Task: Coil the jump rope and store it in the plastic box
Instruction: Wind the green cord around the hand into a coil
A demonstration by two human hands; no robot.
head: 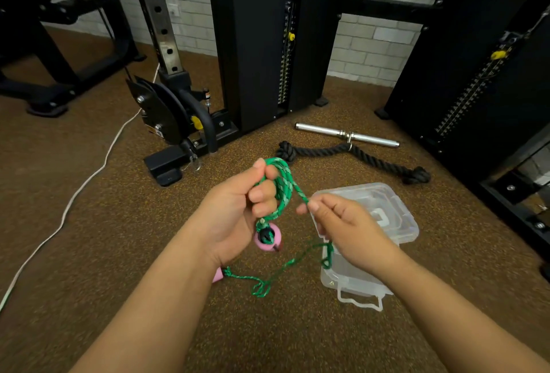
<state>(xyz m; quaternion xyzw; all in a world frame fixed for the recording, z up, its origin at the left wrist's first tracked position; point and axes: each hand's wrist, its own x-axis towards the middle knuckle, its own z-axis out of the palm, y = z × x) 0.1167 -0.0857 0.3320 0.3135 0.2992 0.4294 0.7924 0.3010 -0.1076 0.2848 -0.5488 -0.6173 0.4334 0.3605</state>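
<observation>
My left hand [238,212] grips several loops of the green jump rope [282,185] in front of me, above the floor. One pink handle [268,240] hangs just below that hand. My right hand [348,227] pinches a single strand of the rope leading off the coil. The loose rest of the rope trails down to the floor and ends at the second pink handle [218,275], partly hidden behind my left wrist. The clear plastic box [348,279] sits on the floor under my right hand, with its clear lid [395,209] lying against its far side.
A black thick rope attachment [366,158] and a chrome bar [346,134] lie on the brown rubber floor beyond the box. Black weight machines [262,45] stand behind and to the right. A white cable [74,197] runs across the floor at left.
</observation>
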